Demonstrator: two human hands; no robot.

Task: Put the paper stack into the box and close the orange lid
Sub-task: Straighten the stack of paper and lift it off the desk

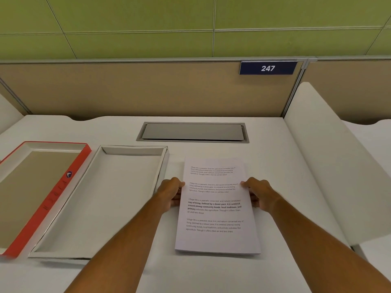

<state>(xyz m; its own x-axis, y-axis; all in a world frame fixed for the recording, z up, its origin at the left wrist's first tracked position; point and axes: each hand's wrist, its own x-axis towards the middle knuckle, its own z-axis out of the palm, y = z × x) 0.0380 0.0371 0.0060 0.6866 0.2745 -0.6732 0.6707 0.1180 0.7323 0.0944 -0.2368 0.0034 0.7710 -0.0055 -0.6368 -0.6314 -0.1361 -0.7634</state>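
A stack of white printed paper lies on the white desk, right of centre. My left hand grips its left edge, thumb on top and fingers under. My right hand grips the right edge the same way. To the left of the stack stands the shallow white box, open with nothing in it. Further left lies the orange lid, upside down, its brown inside facing up, partly cut off by the frame's left edge.
A grey cable hatch is set into the desk behind the stack. A beige partition with a blue sign "247" closes the back. A white side divider rises on the right.
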